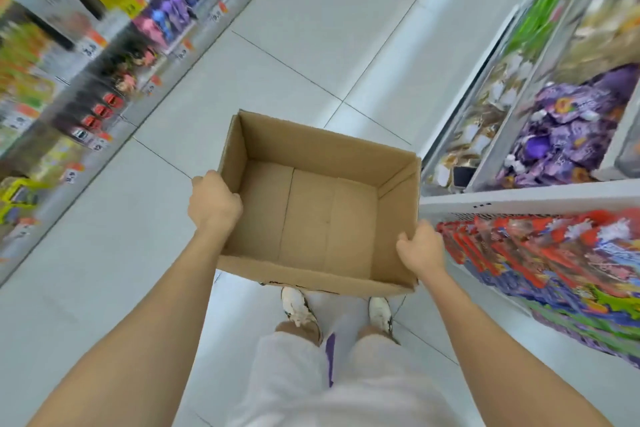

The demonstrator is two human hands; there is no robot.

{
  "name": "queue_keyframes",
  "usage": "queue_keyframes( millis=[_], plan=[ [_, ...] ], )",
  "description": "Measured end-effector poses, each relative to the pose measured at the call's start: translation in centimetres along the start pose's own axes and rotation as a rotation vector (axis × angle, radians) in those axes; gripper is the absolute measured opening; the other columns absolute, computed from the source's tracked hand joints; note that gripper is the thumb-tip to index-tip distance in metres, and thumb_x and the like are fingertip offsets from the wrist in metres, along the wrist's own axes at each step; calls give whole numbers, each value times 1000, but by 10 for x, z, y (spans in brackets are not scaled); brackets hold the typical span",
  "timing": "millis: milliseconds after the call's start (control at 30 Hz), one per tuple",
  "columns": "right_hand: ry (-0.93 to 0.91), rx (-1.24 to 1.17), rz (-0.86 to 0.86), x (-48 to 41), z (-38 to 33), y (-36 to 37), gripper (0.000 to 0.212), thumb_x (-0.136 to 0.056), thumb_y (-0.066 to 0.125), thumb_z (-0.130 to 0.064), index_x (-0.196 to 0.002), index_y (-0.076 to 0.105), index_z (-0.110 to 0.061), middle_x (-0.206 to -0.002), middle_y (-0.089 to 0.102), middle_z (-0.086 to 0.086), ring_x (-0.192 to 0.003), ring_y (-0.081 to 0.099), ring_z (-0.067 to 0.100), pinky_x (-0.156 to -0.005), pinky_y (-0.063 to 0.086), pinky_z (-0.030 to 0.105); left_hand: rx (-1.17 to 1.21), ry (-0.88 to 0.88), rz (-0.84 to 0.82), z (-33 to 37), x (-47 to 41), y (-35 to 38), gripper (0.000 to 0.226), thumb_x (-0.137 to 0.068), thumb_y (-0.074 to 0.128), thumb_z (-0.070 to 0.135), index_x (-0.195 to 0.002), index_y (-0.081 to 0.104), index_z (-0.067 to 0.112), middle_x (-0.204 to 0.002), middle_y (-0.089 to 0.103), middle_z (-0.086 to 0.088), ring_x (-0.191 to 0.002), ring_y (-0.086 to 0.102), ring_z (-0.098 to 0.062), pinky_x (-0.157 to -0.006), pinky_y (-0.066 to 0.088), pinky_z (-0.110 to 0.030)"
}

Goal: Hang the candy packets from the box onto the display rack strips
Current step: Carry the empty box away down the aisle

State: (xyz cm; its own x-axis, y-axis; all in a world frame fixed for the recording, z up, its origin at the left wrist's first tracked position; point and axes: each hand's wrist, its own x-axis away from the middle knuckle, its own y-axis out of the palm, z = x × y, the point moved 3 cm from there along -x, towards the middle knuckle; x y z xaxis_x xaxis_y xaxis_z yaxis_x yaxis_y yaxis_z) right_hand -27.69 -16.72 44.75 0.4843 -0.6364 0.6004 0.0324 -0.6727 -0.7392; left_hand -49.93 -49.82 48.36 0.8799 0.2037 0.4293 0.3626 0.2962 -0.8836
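Cardboard box [311, 215], empty, was carried above the aisle floor [294, 45]. Left hand [213, 203] and right hand [420, 248] curled over opposite rims. Probably light, stiff-walled; rims suited gripping.

Bright, even shop light glares off the pale floor tiles [311, 28]. The shelves [86, 45] on both sides smear with motion blur; wide-angle bending at edges.
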Motion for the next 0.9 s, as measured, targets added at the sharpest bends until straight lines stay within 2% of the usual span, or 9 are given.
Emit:
queue_keyframes(
  millis=[133, 267, 367, 500, 567, 633, 733, 800, 900],
  plan=[
    [-15, -61, 164, -25, -57, -81, 19, -101, 57, -24, -106, 48, -8, -89, 58, 8, -89, 60, 35, -68, 41, 39, 108, 85, 5, 69, -36, -48, 14, -86, 56, 0, -98, 52, 6, -115, 61, -22, -99, 60, -44, -73, 51, -45],
    [78, -76, 293, -71, -84, -142, 28, -102, 55, -23, -119, 50, -2, -109, 65, 23, -106, 63, 43, -74, 41, 41, 126, 229, -32, 164, -85, -62, 23, -86, 55, 0, -109, 59, 2, -118, 62, -24, -108, 60, -46, -81, 54, -46],
    [157, -167, 334, -122, -101, -175, 34, -102, 55, -23, -128, 51, -1, -119, 66, 25, -112, 63, 44, -78, 42, 41, 95, 341, -45, 242, -124, -66, 25, -90, 55, 5, -114, 60, 1, -118, 64, -25, -109, 60, -47, -89, 55, -49],
    [243, -334, 304, -204, -139, -217, 34, -103, 56, -25, -130, 52, -4, -121, 67, 21, -112, 64, 40, -83, 47, 38, 79, 353, -40, 346, -167, -81, 29, -94, 54, 2, -123, 57, 1, -122, 64, -23, -115, 60, -46, -89, 49, -45],
    [283, -373, 292, -240, -162, -246, 33, -104, 56, -25, -128, 52, -3, -122, 66, 21, -114, 62, 40, -81, 41, 37, 107, 341, -68, 401, -193, -91, 40, -91, 52, 3, -132, 56, 3, -128, 64, -21, -117, 60, -44, -92, 53, -44],
    [301, -401, 295, -280, -187, -280, 36, -104, 56, -25, -132, 51, -2, -125, 64, 21, -116, 62, 40, -83, 43, 38, 137, 342, -92, 460, -227, -100, 54, -87, 52, 5, -141, 53, 8, -134, 63, -20, -121, 60, -43, -97, 56, -51],
    [321, -393, 340, -345, -221, -337, 37, -104, 56, -26, -132, 51, -3, -127, 64, 20, -116, 63, 40, -87, 50, 41, 158, 414, -73, 548, -271, -115, 45, -80, 51, 8, -124, 59, 13, -115, 69, -14, -106, 65, -40, -87, 60, -53],
    [315, -405, 387, -392, -240, -373, 36, -101, 58, -26, -129, 53, -3, -123, 66, 19, -111, 64, 39, -81, 49, 40, 182, 460, -61, 607, -297, -119, 29, -81, 51, 4, -107, 58, 14, -103, 69, -12, -96, 64, -39, -82, 60, -49],
    [314, -400, 415, -470, -277, -424, 38, -101, 58, -28, -130, 53, -5, -119, 66, 16, -106, 64, 36, -75, 44, 36, 197, 504, -39, 699, -353, -118, 24, -84, 51, 3, -106, 58, 10, -100, 69, -13, -96, 64, -40, -80, 59, -48]
  ],
)
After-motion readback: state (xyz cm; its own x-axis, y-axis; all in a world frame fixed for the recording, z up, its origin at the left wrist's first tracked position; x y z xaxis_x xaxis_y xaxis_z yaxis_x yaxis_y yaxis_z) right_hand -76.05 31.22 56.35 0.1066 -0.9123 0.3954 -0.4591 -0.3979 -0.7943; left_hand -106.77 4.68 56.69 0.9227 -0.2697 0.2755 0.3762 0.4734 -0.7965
